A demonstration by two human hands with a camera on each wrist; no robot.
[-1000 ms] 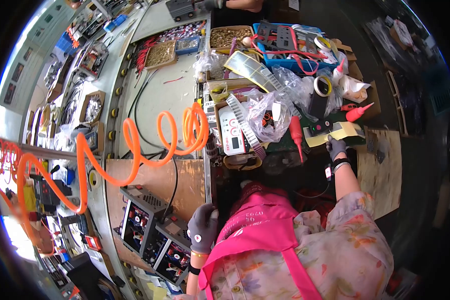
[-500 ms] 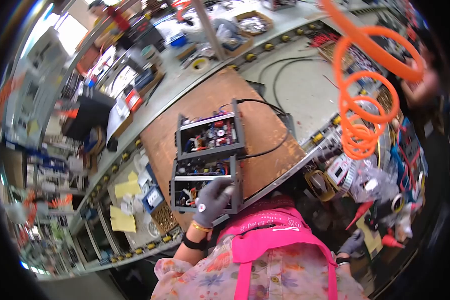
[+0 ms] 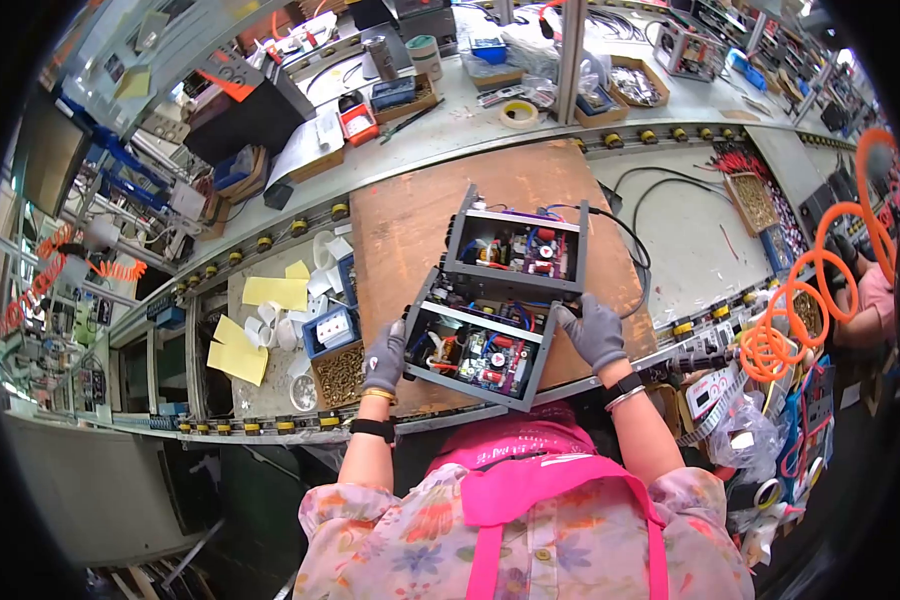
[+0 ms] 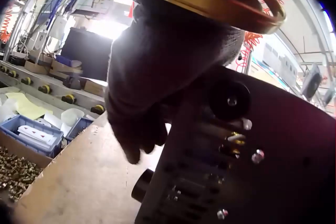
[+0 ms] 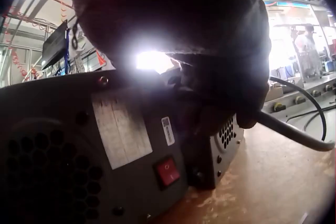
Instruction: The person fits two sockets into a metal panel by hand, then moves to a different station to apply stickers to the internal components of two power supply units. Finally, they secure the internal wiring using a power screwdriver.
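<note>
A grey-cased welding machine (image 3: 478,360) with its top off and circuit boards showing sits angled at the near side of a brown board (image 3: 400,220). My gloved left hand (image 3: 384,358) grips its left end panel, fingers hooked over the edge in the left wrist view. At the opposite end my gloved right hand (image 3: 595,335) holds the back panel's upper edge. That panel bears a red rocker switch (image 5: 168,171) and a white label (image 5: 121,132) in the right wrist view. Just behind stands a second open welding machine (image 3: 520,285), with a black cable (image 3: 638,240) running from its right end.
Left of the board are a blue bin (image 3: 332,328), a box of brass-coloured fasteners (image 3: 339,377) and yellow paper (image 3: 236,350). A roller rail (image 3: 300,228) runs behind. An orange coiled hose (image 3: 770,330) hangs at right, above cluttered parts. A person works at far right.
The head view has swung left to the machines. My right hand has left the cluttered side and taken the near machine's right end; my left has moved to its left end. That machine has turned.
</note>
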